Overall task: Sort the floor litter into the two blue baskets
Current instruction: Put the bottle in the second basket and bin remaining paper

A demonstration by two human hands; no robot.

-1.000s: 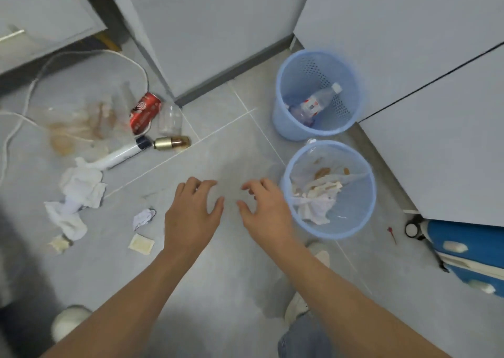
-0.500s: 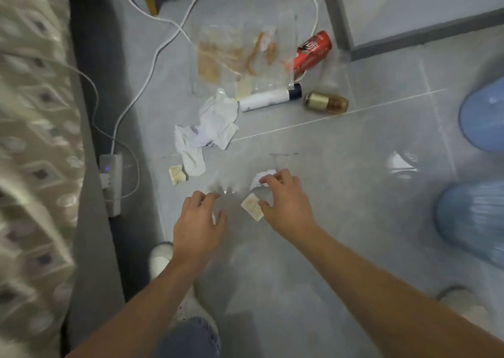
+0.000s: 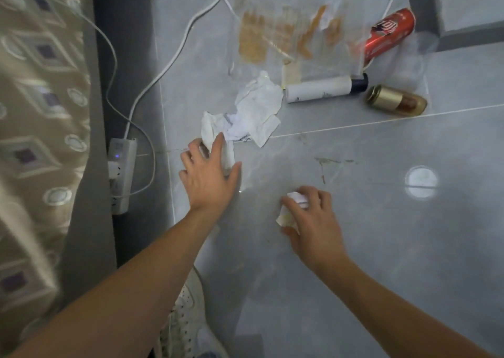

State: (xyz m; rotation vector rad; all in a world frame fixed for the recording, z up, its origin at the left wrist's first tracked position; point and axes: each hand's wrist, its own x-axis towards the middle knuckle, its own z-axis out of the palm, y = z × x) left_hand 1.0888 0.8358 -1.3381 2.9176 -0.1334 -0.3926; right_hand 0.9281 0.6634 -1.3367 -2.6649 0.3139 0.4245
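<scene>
Left hand [image 3: 208, 177]: fingers spread, pressed on near end of white tissue heap [image 3: 251, 115], left of centre on the floor [image 3: 381, 235]. Right hand [image 3: 311, 216]: curled round small paper scraps [image 3: 293, 206], nearer. Far right: red can [image 3: 390, 37], white tube [image 3: 320, 89], gold bottle [image 3: 395, 103].

Grey tiled floor [image 3: 381, 248] carries tissues [image 3: 253, 112], can [image 3: 390, 36].
</scene>
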